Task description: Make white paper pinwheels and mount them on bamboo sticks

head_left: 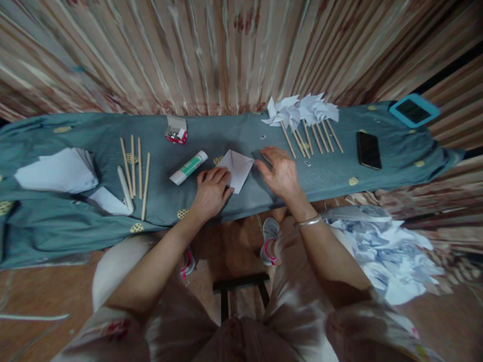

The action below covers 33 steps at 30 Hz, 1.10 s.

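A small white paper square with fold creases lies turned cornerwise at the middle of the cloth. The fingers of my left hand hold its left side against the surface, the thumb near its lower corner. By its right corner is my right hand, fingers apart and holding nothing, with the thumb tip close to that corner; whether it touches, I cannot tell. A glue stick with a green label lies left of the paper, just beyond my left hand.
Finished paper pinwheels on sticks lie back right, near a phone and a blue-framed device. At left are a paper stack, wooden sticks and a white pen-like tool. A small red box stands behind. A paper-filled bag sits lower right.
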Motion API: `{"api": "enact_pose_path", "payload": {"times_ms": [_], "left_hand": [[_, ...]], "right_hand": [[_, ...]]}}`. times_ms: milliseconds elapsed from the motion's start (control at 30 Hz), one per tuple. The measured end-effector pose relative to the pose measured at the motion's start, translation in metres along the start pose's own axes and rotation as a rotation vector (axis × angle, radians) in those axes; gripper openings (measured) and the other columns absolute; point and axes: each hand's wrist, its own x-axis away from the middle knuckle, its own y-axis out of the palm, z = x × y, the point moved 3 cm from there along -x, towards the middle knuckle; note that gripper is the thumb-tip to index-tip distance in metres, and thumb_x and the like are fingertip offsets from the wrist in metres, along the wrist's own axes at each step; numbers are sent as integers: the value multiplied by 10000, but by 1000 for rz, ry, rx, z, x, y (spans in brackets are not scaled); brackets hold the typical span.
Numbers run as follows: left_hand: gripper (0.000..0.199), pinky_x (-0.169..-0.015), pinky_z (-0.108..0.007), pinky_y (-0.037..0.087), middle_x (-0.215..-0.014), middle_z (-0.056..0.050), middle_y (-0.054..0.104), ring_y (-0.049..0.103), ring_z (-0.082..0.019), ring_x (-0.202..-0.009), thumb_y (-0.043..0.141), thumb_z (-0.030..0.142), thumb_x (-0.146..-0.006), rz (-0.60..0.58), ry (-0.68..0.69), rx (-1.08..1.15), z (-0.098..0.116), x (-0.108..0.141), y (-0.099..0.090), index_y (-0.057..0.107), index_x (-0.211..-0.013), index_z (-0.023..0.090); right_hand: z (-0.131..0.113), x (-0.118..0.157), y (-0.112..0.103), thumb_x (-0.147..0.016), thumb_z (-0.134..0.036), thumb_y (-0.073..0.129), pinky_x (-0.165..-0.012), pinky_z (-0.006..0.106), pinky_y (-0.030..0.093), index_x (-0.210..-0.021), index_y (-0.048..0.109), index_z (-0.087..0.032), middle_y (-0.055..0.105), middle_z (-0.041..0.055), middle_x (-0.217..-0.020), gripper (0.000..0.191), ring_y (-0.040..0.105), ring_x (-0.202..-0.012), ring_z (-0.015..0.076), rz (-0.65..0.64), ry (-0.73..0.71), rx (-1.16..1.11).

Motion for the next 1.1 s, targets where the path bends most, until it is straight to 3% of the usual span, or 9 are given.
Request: {"api": "enact_pose_path", "payload": {"times_ms": [167, 367, 600, 967, 1100], "left_hand": [[432, -1099, -569, 283, -1458, -168, 542, 452, -340, -1361, 482, 324, -962, -14, 3, -6, 0, 1, 1, 564, -1351, 154], [441, -1109, -568, 269, -1483, -146, 522, 436, -329, -1380, 478, 337, -970, -35, 3, -1, -1, 4, -1, 551, -1368, 162], [445, -1117, -577, 264, -1487, -139, 520, 431, -321, -1394, 476, 333, -970, -31, 16, 14, -4, 6, -1, 547, -1382, 182], [438, -1114, -590, 276, -1475, -129, 535, 443, -330, -1390, 486, 338, -964, -8, 18, 12, -9, 10, -7, 562, -1373, 204], [439, -1116, -588, 274, -1463, -133, 547, 439, -330, -1397, 486, 335, -963, 0, 18, -1, -10, 13, -10, 563, -1374, 199]], "right_hand": [[-23, -15, 36, -865, -328, 614, -1088, 515, 427, -1314, 562, -88, 561, 209, -1414, 512, 509, -1322, 346, -99, 35, -33], [-22, -20, 57, -789, -186, 596, -1024, 493, 468, -1297, 563, -80, 615, 208, -1325, 521, 577, -1217, 353, -140, 129, 29], [-10, -19, 60, -791, -184, 572, -1082, 474, 433, -1292, 568, -69, 591, 211, -1347, 514, 542, -1265, 339, -178, 151, 29], [15, -18, 52, -789, -136, 543, -1097, 464, 423, -1257, 580, -20, 617, 246, -1292, 483, 568, -1220, 343, -138, 136, 51], [20, -16, 51, -778, -127, 529, -1070, 483, 441, -1218, 606, -65, 649, 221, -1251, 451, 587, -1186, 346, -95, 103, 26]]}}
